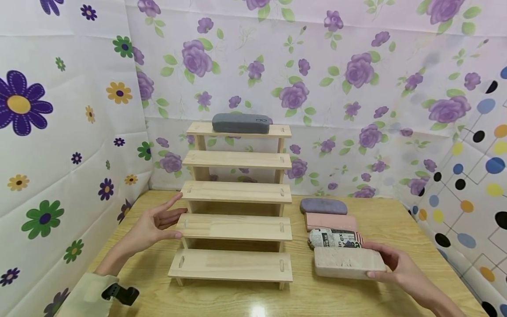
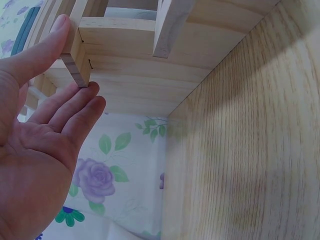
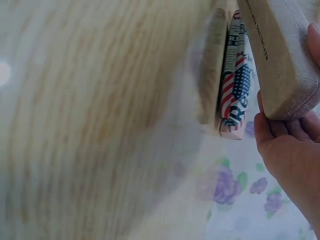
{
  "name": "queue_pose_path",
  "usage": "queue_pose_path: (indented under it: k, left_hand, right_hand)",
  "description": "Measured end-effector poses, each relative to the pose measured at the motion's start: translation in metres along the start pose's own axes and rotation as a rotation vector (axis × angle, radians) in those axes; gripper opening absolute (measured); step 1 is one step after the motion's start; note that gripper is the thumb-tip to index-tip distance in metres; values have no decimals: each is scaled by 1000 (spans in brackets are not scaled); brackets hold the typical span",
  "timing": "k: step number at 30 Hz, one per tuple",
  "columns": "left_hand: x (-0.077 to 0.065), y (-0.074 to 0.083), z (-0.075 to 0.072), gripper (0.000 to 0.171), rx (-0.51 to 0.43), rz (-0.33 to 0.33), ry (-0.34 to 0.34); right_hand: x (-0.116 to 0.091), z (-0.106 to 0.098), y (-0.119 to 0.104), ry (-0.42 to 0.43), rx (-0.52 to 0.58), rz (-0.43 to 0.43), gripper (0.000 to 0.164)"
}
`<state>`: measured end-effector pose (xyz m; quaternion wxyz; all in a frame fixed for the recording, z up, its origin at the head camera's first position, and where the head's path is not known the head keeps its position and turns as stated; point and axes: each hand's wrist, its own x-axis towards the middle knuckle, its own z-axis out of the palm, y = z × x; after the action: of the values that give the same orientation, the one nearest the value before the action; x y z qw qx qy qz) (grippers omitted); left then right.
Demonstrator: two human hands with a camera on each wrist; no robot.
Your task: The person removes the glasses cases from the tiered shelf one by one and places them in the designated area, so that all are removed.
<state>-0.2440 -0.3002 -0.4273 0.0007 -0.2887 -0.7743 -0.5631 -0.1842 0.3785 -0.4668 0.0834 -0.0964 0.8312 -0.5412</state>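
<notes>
A light wooden stepped rack (image 1: 249, 226) stands on the table, with a grey-blue glasses case (image 1: 240, 123) lying on its top step. My left hand (image 1: 148, 231) touches the rack's left side; its thumb and straight fingers lie against the ends of the lower steps. In the left wrist view this hand (image 2: 45, 125) is at the end of a board. At the right, my right hand (image 1: 400, 270) grips the right end of a beige glasses case (image 1: 348, 263). The right wrist view shows dark lettering on this beige case (image 3: 275, 55), with fingers beneath its end and the thumb partly cut off.
Behind the beige case lie a newspaper-print case (image 1: 330, 238) with a flag pattern, a pink case (image 1: 330, 221) and a purple case (image 1: 322, 205). The wooden table (image 1: 222, 301) meets floral cloth walls at the back and sides. A black watch (image 1: 120, 293) is over the left sleeve.
</notes>
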Motion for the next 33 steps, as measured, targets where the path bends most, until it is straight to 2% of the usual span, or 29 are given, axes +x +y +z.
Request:
queue_pose_path:
  k: [8, 12, 16, 24, 29, 33]
  left_hand:
    - [-1, 1, 0, 104, 8, -2, 4]
    - [-1, 2, 1, 105, 8, -6, 2]
    - [-1, 3, 1, 104, 7, -4, 1]
    - [0, 3, 0, 104, 3, -5, 1]
    - [0, 2, 1, 104, 8, 2, -1]
    - [0, 2, 0, 104, 9, 6, -3]
  right_hand:
    - [4, 2, 7, 12, -41, -20, 72]
    - [7, 2, 9, 10, -59, 23, 74]
    - [9, 1, 8, 6, -122, 37, 76]
    - [12, 1, 8, -1, -255, 2, 74]
    - [15, 0, 11, -1, -309, 7, 75]
    - [15, 0, 14, -1, -342, -24, 77]
